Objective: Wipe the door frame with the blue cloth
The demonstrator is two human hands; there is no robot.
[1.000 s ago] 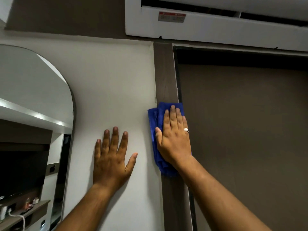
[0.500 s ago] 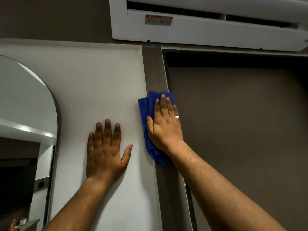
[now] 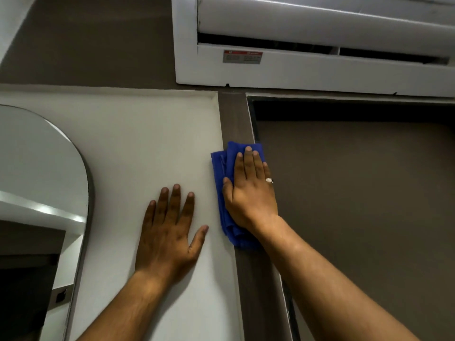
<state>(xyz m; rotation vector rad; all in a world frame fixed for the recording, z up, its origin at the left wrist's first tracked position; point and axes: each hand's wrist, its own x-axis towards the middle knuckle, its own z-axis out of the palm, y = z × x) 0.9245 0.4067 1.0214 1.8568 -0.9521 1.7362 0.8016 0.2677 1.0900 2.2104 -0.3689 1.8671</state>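
White wall panel [image 3: 147, 143], brown door frame [image 3: 234, 119] and door [image 3: 357, 205], viewed from below; air conditioner [image 3: 307, 67] at 12 o'clock.

Right hand [image 3: 251, 193] lies flat on the folded blue cloth [image 3: 222, 173], 4 fingers pressed together and extended, thumb alongside, holding the cloth against the frame's upright; cloth overlaps the wall edge. Ring [image 3: 269, 180] noted on 1 finger. Left hand [image 3: 170, 232], at 8 o'clock of the cloth, rests palm-flat on the wall, fingers slightly spread, apart from the cloth. Arched mirror [image 3: 37, 180] at 9 o'clock.
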